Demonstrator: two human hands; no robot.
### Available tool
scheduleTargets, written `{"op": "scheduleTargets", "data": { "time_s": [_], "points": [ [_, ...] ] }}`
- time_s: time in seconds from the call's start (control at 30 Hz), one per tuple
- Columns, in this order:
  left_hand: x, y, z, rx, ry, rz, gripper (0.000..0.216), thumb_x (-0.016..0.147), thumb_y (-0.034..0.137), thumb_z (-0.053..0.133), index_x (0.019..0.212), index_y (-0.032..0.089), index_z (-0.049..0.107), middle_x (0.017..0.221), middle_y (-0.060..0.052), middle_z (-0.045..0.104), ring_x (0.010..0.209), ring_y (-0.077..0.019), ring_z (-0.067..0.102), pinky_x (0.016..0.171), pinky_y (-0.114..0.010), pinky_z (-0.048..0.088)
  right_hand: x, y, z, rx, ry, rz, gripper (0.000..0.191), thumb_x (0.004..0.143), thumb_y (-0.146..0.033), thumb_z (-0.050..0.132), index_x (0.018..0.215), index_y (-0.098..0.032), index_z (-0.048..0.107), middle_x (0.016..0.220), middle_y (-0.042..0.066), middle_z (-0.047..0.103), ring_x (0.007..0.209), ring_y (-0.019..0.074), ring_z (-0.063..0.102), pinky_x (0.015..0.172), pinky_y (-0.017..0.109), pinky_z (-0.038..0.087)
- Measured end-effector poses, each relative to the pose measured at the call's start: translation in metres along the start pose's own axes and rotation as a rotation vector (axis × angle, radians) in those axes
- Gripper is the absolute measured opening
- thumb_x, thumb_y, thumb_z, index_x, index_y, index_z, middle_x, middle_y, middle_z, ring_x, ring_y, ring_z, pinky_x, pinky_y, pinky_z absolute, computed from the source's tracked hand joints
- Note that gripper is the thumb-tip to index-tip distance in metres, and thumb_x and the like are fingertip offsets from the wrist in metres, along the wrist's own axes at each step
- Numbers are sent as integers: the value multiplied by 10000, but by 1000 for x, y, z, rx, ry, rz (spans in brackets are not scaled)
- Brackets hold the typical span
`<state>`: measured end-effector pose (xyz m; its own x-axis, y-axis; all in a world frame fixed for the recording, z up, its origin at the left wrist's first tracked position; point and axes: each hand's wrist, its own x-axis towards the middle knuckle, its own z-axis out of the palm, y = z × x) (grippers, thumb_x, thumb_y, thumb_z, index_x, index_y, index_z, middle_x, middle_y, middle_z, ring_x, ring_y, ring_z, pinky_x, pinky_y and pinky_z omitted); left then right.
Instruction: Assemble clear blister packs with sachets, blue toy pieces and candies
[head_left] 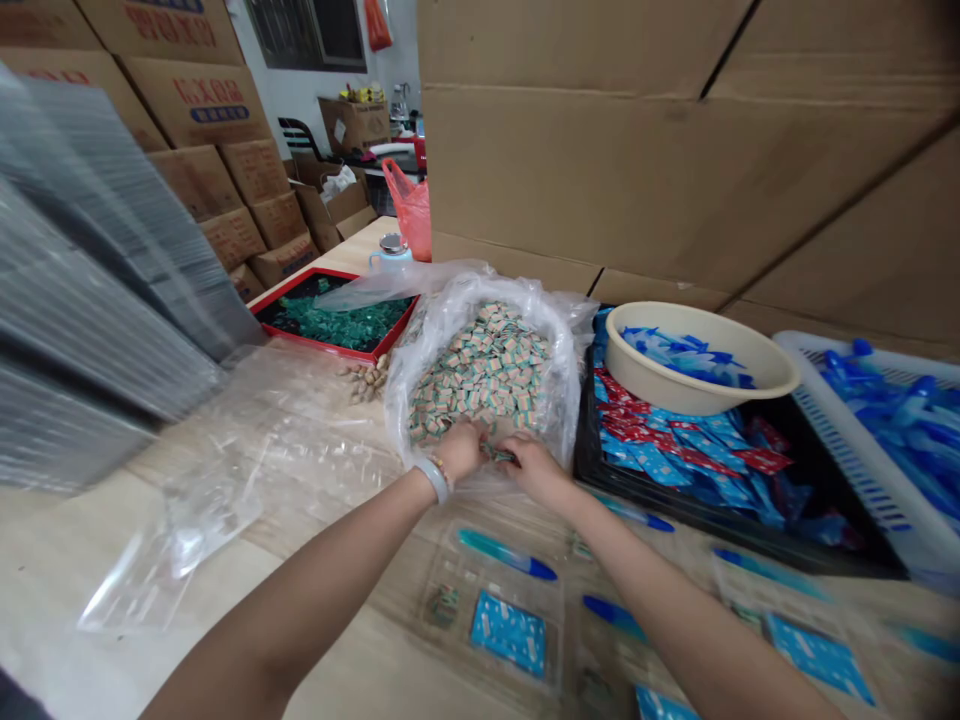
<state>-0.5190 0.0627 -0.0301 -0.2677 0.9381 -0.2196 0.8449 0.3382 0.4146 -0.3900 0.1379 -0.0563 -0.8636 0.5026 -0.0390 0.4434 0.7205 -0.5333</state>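
A clear plastic bag (559, 330) stands open on the wooden table, full of several small tan and teal packets (487, 370). Both hands reach into its near edge. My left hand (459, 448), with a pale bracelet on the wrist, is curled into the packets. My right hand (529, 462) is beside it, fingers closed on a few packets at the bag's rim. How many each hand holds is hidden by the fingers.
Clear blister trays (495, 600) with blue pens and blue sachets lie near me. A black tray (817, 490) of blue and red sachets holds a cream bowl (645, 375). A white basket (885, 500) sits right, a red tray (330, 345) left, cartons behind.
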Motion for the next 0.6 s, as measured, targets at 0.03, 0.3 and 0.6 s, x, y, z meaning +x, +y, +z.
{"op": "scheduleTargets", "data": {
  "time_s": [0.03, 0.3, 0.6],
  "points": [
    [-4, 0, 1, -3, 25, 28, 240, 682, 174, 537, 913, 122, 576, 905, -81, 597, 776, -161, 554, 674, -231, 410, -1, 0, 0, -6, 4, 1, 174, 693, -82, 519, 829, -130, 617, 829, 70, 590, 831, 171, 515, 748, 264, 393],
    [-17, -10, 11, -63, 107, 246, 253, 740, 142, 489, 986, 177, 535, 978, -51, 568, 920, -170, 521, 798, -257, 396, -5, -4, -1, -20, -23, 13, 282, 697, -50, 476, 921, -152, 614, 895, 72, 565, 902, 175, 503, 794, 278, 385],
    [-21, -26, 17, -194, 134, 239, 155, 717, 145, 513, 864, 160, 560, 834, -33, 595, 795, -151, 539, 728, -240, 408, -4, -7, 2, 28, -26, -55, 314, 716, -73, 485, 975, -187, 619, 869, 54, 561, 844, 158, 515, 772, 271, 400]
  ]
}}
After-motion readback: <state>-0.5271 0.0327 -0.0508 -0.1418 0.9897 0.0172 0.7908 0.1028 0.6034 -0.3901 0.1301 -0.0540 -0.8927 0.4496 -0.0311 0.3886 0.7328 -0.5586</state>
